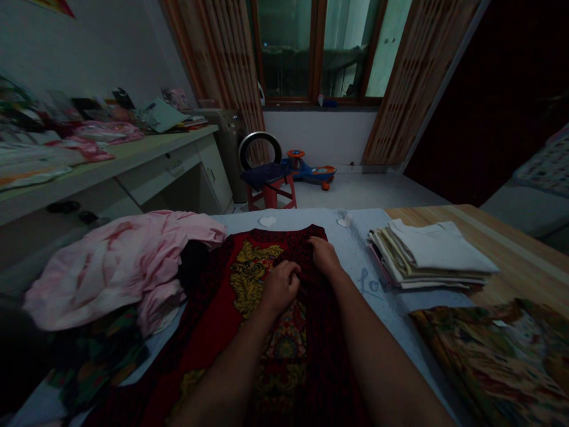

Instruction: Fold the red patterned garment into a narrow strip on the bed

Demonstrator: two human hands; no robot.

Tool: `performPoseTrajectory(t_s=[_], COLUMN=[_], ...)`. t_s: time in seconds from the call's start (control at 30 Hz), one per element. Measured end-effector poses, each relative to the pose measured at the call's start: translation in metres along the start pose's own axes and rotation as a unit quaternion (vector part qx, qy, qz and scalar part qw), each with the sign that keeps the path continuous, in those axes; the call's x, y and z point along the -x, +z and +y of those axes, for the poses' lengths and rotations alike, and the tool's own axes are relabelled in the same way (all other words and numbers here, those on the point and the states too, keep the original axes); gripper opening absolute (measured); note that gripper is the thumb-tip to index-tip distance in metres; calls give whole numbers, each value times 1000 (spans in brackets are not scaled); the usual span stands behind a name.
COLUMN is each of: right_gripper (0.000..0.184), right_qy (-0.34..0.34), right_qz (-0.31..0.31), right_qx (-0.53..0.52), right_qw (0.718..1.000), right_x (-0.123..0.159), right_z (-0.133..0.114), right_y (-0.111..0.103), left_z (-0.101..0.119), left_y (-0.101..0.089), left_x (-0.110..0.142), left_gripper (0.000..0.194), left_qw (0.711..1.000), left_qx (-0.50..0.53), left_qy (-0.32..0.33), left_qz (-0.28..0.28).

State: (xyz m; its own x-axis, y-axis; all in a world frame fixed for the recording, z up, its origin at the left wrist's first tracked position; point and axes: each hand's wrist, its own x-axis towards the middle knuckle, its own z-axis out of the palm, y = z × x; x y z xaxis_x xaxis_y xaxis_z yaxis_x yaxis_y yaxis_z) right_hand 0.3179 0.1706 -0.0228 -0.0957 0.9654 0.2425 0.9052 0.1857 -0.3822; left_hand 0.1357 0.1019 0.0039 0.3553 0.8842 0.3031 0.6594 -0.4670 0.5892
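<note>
A dark red garment (pixel 213 311) with gold leaf motifs and black-patterned borders lies spread out in front of me. Its right side is folded inward, along a line under my arms. My left hand (pixel 282 287) rests near its middle, fingers curled together on the cloth. At the garment's far right corner, my right hand (pixel 323 255) pinches the patterned edge. My forearms cover part of the front, and the lower end runs out of view. A light blue cover (pixel 355 255) with white hearts and lettering lies under the garment.
Left of the garment is a heap of pink cloth (pixel 120 261). On the right stand a stack of folded clothes (pixel 440 255) and a brown-green patterned garment (pixel 498 356). Beyond are a red stool (pixel 272 196), a blue ride-on toy (pixel 306 171) and a cluttered desk (pixel 164 145).
</note>
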Motion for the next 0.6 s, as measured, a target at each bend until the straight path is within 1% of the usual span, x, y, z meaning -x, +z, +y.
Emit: performPoseTrajectory(t_s=[0.07,0.17,0.2,0.23,0.3,0.37,0.4,0.5,0.6], right_gripper=[44,44,45,45,46,46,46,44,44], right_qy=[0,2,2,3,5,6,8,11,6], right_qz=[-16,-39,-46,-51,-57,-58,-56,-42,-12], right_qx=[-2,9,14,18,21,19,17,10,4], right_qw=[1000,999,999,999,998,998,998,999,1000], right_x=[1,2,3,3,4,5,4,3,1], right_z=[0,-4,-5,-7,-9,-10,-11,-10,-8], right_y=[-1,-3,-3,-3,-3,-3,-4,-5,-6], left_z=[0,1,1,0,-1,-4,-6,-10,-14], left_y=[-1,-2,-2,-3,-4,-6,-6,-5,-3], left_x=[-1,-1,-1,-1,-2,-3,-4,-4,-4], left_gripper=[24,20,18,16,14,21,26,45,49], left_qw=[1000,1000,1000,999,994,984,980,974,972], left_qx=[5,-3,-15,-33,-77,-116,-131,-163,-181], left_qy=[-3,-4,-8,-17,-50,-91,-109,-138,-143], left_qz=[-4,-29,-21,0,58,98,101,70,42])
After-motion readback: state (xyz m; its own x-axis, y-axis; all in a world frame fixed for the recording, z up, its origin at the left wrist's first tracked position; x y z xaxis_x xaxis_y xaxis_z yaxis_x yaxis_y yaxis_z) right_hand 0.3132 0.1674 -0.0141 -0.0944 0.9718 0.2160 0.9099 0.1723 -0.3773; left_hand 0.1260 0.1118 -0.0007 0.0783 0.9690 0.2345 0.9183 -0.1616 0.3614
